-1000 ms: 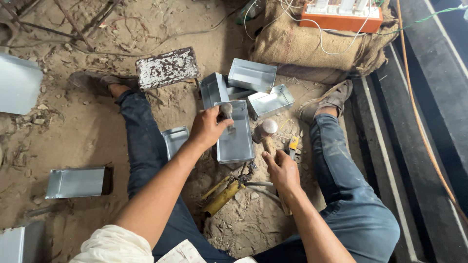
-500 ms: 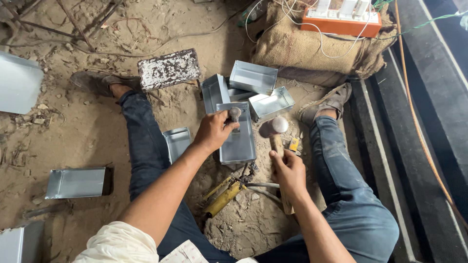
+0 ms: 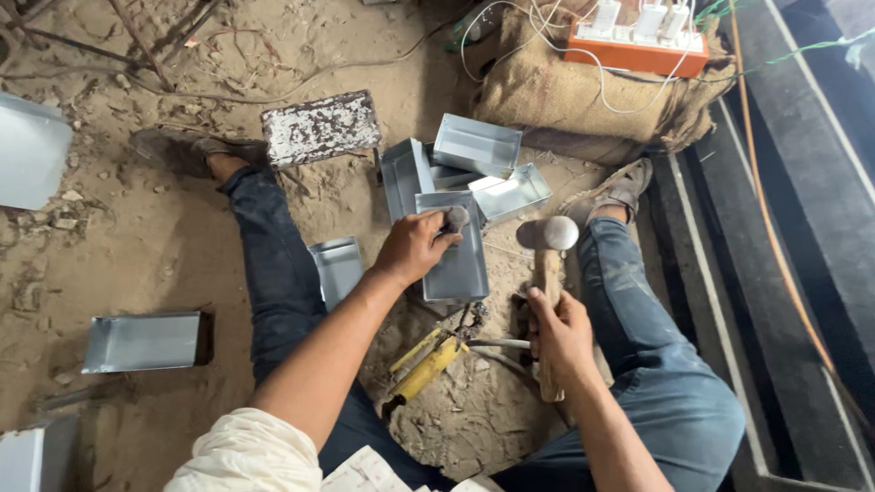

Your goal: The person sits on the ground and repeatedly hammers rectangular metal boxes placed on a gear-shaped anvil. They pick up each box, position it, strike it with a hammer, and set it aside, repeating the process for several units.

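the person sits on the sandy floor [image 3: 137, 246] with legs spread, and the work is between the knees. left hand [image 3: 412, 248] is clamped on a sheet-metal tray [image 3: 456, 260], fingers wrapped over its near-left rim, pinning a small round grey piece [image 3: 454, 219] against the top of it. right hand [image 3: 561, 333] is closed tight around the wooden handle of a mallet [image 3: 548, 239], the rounded head raised just beside the tray's right edge, not touching it. below the tray, on the floor between the two hands, lies a yellow-handled tool [image 3: 427, 363] with metal jaws, just beside the mallet handle's lower end. behind the tray, a cluster of more folded trays [image 3: 474, 150] leans together, one open box [image 3: 515, 193] tipped to the right. another flat tray [image 3: 339, 269] rests against the left leg. further left on the floor, a tray [image 3: 141, 342] lies on its own, well apart. near the left foot stands a paint-flecked block [image 3: 319, 128]. at the top edge, a burlap sack [image 3: 592, 100] carries an orange power strip [image 3: 633, 50] with white cables.
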